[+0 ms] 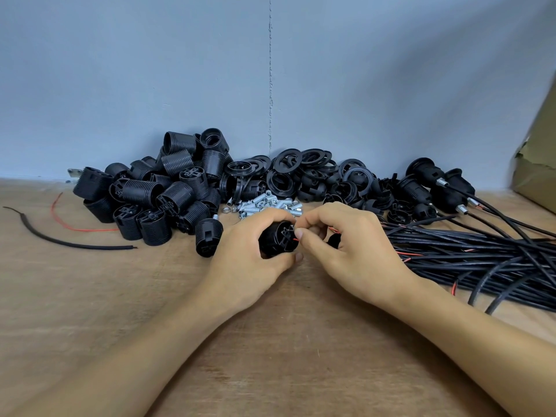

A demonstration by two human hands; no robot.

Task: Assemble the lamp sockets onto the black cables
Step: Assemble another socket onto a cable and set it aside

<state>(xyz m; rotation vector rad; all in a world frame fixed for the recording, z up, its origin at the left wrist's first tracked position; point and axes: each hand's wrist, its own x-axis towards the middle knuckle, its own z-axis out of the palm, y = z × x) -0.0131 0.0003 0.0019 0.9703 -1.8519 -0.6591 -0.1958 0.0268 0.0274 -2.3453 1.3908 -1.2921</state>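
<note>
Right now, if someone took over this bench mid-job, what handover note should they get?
Left hand grips a socket body, terminal end facing right. Right hand pinches a red wire at those terminals.
Loose sockets piled back left, rings back middle, metal nipples before them, cable bundle on the right.
Done: a few wired sockets at back right.
Left: finish this wiring, then the rest of the pile.

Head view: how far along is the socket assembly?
Early. Done: a few finished sockets on cables, back right. In hand: the left hand grips a socket while the right hand pinches a red wire at its end. Left: the socket pile and the cable bundle.
</note>
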